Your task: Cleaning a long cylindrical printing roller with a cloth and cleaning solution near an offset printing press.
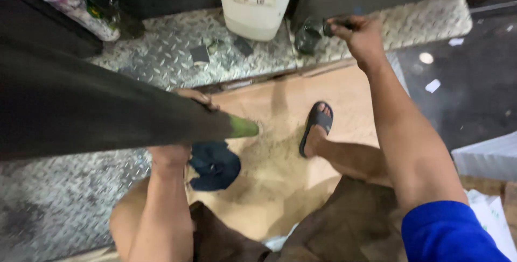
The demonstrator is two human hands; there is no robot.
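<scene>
My left hand [186,100] grips the long dark board [97,106] that slants across my view, fingers curled over its upper edge near the green-stained tip [242,127]. The board lies above the grey diamond-pattern metal plate [64,197] and points toward the tan sheet of plywood dusted with sawdust [269,176], where my right foot in a black sandal [316,127] stands. My right hand [362,36] is stretched out to the raised metal ledge [177,46], fingers shut around a small dark tool [318,29] just beside the white plastic jug [256,3]; what kind of tool it is I cannot tell.

As I judge it, the board wants a firm hold close to the tip so it stays level. I should lift the tool clear of the jug and keep my foot away from the tip.
</scene>
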